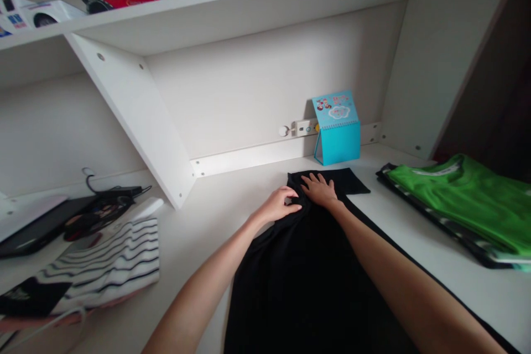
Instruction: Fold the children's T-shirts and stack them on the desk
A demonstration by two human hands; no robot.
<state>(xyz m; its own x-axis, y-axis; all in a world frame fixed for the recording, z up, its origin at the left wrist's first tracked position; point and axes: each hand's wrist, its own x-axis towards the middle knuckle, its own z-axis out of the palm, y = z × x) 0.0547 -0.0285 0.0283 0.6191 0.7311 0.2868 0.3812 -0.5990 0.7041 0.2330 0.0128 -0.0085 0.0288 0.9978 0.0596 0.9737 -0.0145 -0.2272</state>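
Observation:
A black shirt lies spread on the white desktop in front of me, its near part running out of view. One short sleeve-like flap sticks out to the right at its far end. My left hand is at the shirt's far left edge, thumb and fingers curled around a bunched bit of cloth. The fabric between those fingertips is hard to make out. Beside it, my right hand rests flat on the far end of the shirt, fingers spread.
A blue desk calendar stands behind the shirt, near a wall socket strip. Folded clothes with a green shirt on top lie right. Left are a striped garment, a dark laptop and an upright panel. Toy cars line the overhead shelf.

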